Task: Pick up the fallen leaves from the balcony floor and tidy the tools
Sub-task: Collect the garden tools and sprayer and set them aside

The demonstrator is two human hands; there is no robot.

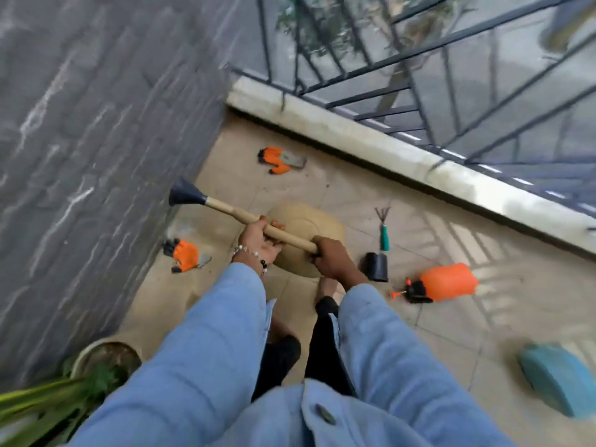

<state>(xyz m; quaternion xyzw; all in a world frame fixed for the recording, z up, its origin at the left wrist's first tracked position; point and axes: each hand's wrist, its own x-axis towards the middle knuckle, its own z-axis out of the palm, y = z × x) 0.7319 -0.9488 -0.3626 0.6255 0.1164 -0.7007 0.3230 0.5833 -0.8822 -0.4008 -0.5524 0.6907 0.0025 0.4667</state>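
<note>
No text, label or number can be read anywhere.

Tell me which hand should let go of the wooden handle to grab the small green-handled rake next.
Right. The right hand grips the near end of the wooden handle and is closer to the green-handled rake, which lies on the floor to its right. The left hand holds mid-handle, farther away and would have to cross over.

wall left | railing ahead | sprayer, black pot right
</note>
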